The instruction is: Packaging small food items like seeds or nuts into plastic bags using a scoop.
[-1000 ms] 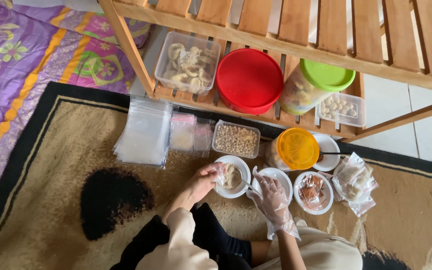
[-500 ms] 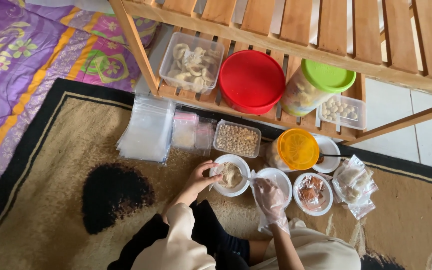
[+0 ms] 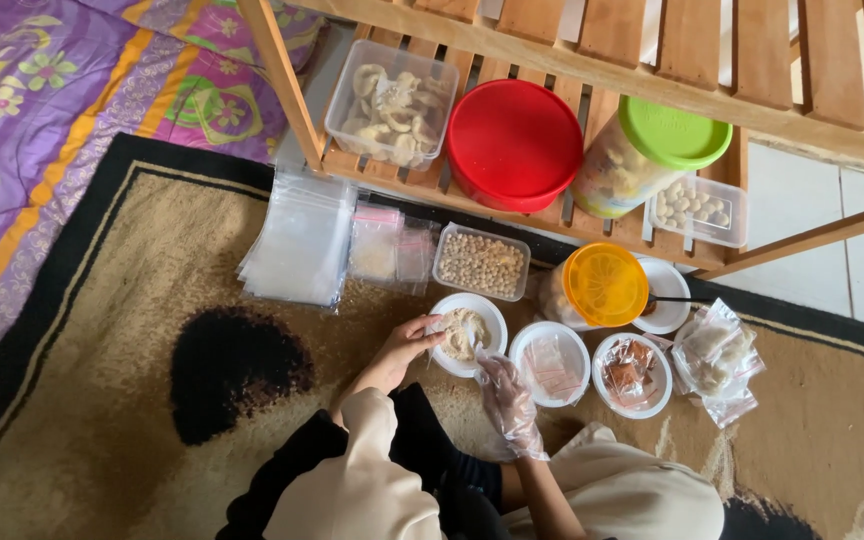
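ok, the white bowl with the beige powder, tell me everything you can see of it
The white bowl is round, shallow and smooth, plastic or ceramic by its look. It sits upright on the tan carpet, just below the clear tub of chickpeas and left of a second white bowl. It holds a heap of beige powder. The bare left hand touches its left rim; the gloved right hand is at its lower right edge.

white bowl: round, upright on the rug, holding beige powder; a small clear plastic bag at its rim.
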